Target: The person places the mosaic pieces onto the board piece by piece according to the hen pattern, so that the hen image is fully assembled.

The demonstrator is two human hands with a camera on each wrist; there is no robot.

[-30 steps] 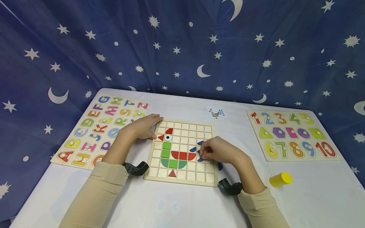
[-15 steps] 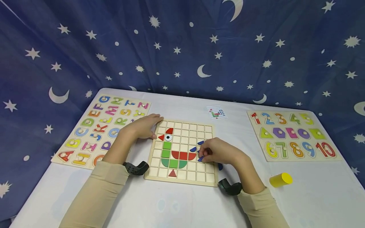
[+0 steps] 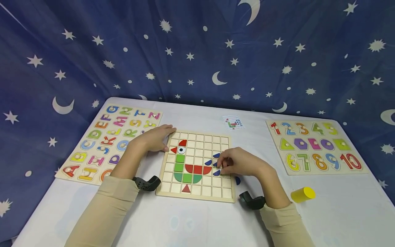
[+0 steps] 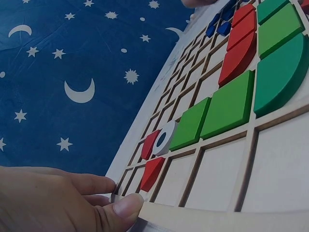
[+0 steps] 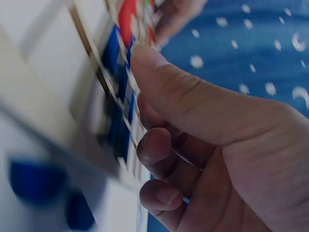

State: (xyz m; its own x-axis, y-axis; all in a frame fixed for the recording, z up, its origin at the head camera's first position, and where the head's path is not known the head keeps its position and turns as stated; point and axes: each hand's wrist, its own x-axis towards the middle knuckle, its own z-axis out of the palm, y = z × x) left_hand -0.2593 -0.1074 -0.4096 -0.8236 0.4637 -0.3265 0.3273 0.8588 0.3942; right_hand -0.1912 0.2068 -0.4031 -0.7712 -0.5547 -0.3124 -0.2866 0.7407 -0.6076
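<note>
A wooden grid board lies mid-table with a bird picture made of red, green and blue pieces. My left hand rests flat on the board's top-left corner. In the left wrist view its thumb and fingers touch the board's edge beside a red triangle. My right hand has its fingers curled over the right side of the board and pinches a small blue piece among other blue pieces. The right wrist view shows the thumb and fingers close on blurred blue pieces.
An alphabet puzzle lies at the left and a number puzzle at the right. A yellow cylinder lies near my right forearm. A pattern card sits behind the board, and a loose blue piece beside it.
My right hand has shifted slightly right and up over the blue pieces, uncovering the lower blue piece. The left hand has stayed on the board's corner.
</note>
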